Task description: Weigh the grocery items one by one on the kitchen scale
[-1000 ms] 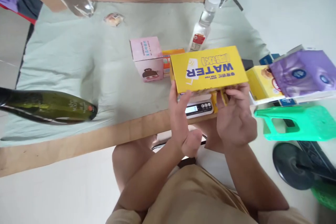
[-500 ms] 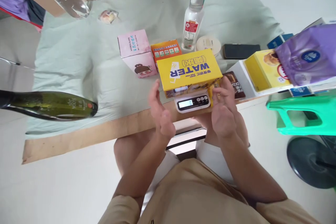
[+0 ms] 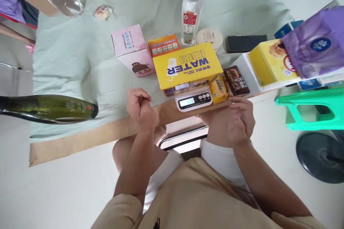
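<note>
While a dark green wine bottle lies on its side at the far left of the pale green cloth, the left hand hangs over the table edge, fingers curled into a loose, empty fist. Just right, the yellow WATER box sits on the small digital scale, display lit, touched by neither hand. Further right, the right hand rests below the scale, fingers loosely bent, holding nothing, near a cocoa packet.
</note>
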`<state>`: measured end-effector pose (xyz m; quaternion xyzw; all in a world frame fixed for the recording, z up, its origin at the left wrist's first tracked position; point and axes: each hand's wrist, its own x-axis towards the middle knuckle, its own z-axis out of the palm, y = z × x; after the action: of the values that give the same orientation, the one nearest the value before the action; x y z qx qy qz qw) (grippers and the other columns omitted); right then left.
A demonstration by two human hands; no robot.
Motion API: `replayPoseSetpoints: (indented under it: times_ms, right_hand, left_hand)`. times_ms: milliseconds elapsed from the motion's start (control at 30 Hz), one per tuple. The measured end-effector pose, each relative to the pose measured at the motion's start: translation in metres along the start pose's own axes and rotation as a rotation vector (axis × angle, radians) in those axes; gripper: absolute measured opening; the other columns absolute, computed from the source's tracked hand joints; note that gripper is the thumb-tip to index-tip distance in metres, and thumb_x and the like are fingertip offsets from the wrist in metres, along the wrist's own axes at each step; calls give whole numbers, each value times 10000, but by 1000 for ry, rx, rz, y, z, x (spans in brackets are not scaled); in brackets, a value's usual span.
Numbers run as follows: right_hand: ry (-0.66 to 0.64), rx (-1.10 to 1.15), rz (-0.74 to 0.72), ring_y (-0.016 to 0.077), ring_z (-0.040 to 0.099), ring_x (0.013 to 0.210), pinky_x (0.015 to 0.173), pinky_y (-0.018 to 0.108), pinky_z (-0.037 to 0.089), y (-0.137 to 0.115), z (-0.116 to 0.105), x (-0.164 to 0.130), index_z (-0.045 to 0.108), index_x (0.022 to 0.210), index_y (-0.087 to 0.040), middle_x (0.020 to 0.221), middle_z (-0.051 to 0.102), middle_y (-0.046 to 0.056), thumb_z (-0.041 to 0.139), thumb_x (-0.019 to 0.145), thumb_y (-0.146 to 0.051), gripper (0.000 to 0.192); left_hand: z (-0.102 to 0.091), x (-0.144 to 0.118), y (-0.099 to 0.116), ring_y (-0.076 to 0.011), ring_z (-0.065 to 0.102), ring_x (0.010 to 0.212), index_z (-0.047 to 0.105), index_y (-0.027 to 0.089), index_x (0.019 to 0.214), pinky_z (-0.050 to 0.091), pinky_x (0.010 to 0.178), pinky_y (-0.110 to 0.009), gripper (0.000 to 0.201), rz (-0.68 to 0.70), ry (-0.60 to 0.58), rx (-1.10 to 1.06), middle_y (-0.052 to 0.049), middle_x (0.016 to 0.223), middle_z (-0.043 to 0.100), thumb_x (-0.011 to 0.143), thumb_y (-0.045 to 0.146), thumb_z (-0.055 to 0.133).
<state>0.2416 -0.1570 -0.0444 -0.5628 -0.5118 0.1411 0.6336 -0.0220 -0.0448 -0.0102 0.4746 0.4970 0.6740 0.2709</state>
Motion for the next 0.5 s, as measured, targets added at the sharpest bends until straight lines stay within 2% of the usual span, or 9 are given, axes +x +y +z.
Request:
replayPoseSetpoints:
  times_ms: [100, 167, 333, 400, 467, 500]
  right_hand:
    - [-15, 15, -11, 297, 665, 1226, 1082, 575, 564, 0, 1, 2, 728, 1109, -266, 1245, 667, 103, 607, 968, -442, 257]
    - [-31, 13, -18, 300, 665, 1240, 1102, 593, 564, 0, 3, 2, 726, 1124, -268, 1260, 669, 99, 609, 977, -445, 259]
    - [-56, -12, -17, 313, 663, 1259, 1101, 624, 583, -3, 7, 2, 712, 1117, -275, 1252, 665, 96, 598, 994, -464, 253]
    - [-66, -15, -12, 316, 660, 1267, 1099, 630, 586, -4, 8, 1, 709, 1126, -285, 1263, 663, 95, 593, 999, -464, 248]
    - [-73, -27, -8, 321, 658, 1272, 1096, 635, 589, -5, 9, -1, 704, 1133, -288, 1271, 661, 98, 587, 1002, -465, 249]
    - [-72, -31, -8, 324, 659, 1270, 1091, 635, 591, -5, 9, -2, 702, 1131, -286, 1270, 661, 101, 585, 1002, -465, 250]
  left_hand:
    - [-6, 1, -1, -107, 451, 566, 493, 208, 634, 322, 566, -258, 152, -30, -60, -15, 28, 602, 469, 696, 145, 616]
    - [-8, 0, 2, -112, 431, 523, 516, 216, 657, 304, 537, -256, 150, -72, -98, -14, 32, 566, 454, 785, 193, 591]
    - [-3, -3, 9, -129, 546, 590, 617, 207, 796, 439, 614, -263, 328, -100, -102, 50, 2, 634, 587, 1062, 374, 524]
    - [-1, -3, 9, -120, 561, 608, 640, 209, 890, 455, 627, -256, 239, -94, -94, 81, 3, 710, 639, 1059, 356, 557]
    - [-1, -2, 9, -115, 582, 646, 639, 221, 945, 469, 651, -246, 53, -92, -98, 91, 12, 762, 654, 974, 255, 611]
    - [-2, -1, 8, -116, 587, 661, 631, 224, 924, 474, 659, -242, 25, -94, -108, 88, 17, 757, 644, 908, 205, 627]
